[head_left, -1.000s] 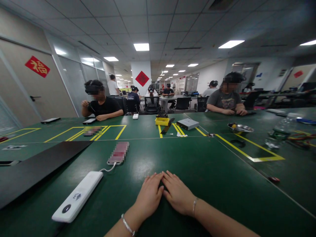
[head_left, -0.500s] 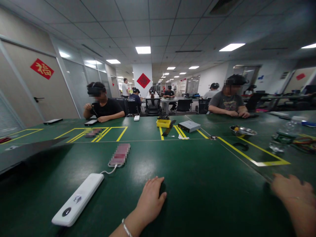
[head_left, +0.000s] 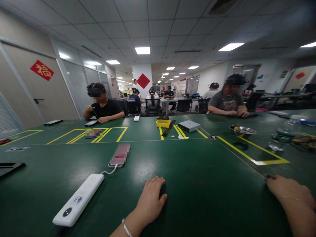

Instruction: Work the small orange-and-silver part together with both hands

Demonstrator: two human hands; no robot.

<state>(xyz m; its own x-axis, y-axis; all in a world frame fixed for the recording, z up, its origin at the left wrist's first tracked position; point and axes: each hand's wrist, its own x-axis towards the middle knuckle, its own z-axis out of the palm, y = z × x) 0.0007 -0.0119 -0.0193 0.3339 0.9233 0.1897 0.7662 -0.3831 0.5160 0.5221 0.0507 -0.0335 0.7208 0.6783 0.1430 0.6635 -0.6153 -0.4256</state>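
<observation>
While the left hand [head_left: 151, 200] lies palm down toward the near edge of the green bench [head_left: 197, 171], fingers extended and holding nothing, the right hand [head_left: 287, 189] is low toward the right side of that near edge. A small dark red thing [head_left: 270, 177] shows at its fingertips, beside a seam in the bench top; whether the fingers grip it or merely touch it, I cannot tell. The step in hand looks like a one-handed reach to that thing, with the left hand idle. As a judgement, a secure hold calls for thumb and fingers to close around it, though the thumb is not clearly seen.

Counted, there is one such red thing, one white power bank [head_left: 79, 200] left of the left hand, and one phone [head_left: 119, 154] joined to it by one white cable [head_left: 110, 170]. Toward the far edge stand one yellow tray [head_left: 163, 123] with a black tangle [head_left: 163, 116] on top, and one grey box [head_left: 189, 125] just right of it. Toward the right edge come one metal bowl [head_left: 243, 131], one clear bottle [head_left: 283, 133] and one black curved thing [head_left: 240, 145] on the bench below the bowl. Two people sit along the far edge, one toward its left corner, one farther right.
</observation>
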